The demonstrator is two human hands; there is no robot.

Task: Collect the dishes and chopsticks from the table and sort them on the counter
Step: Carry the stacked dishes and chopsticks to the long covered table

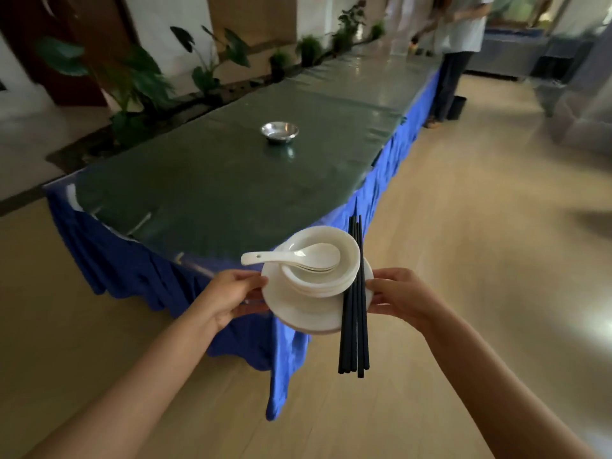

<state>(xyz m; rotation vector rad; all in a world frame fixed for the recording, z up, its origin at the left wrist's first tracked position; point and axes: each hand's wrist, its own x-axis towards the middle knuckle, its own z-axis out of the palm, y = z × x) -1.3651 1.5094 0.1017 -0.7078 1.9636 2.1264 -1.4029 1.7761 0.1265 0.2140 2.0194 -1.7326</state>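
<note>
I hold a stack of white plates (298,309) in front of me, over the near corner of the long table. My left hand (228,298) grips the stack's left rim and my right hand (399,298) grips its right rim. On the plates sit nested white bowls (344,250) with white soup spoons (291,256) in the top one. Several black chopsticks (356,313) lie across the right side of the plates, their ends hanging toward me. A small steel bowl (280,131) stands alone farther along the table.
The long table (205,180) has a dark green cover and a blue skirt (132,270). Potted plants (139,87) line its far left side. A person (460,44) stands at the table's far end beside a black bin (457,107). Wooden floor (480,226) stretches to the right.
</note>
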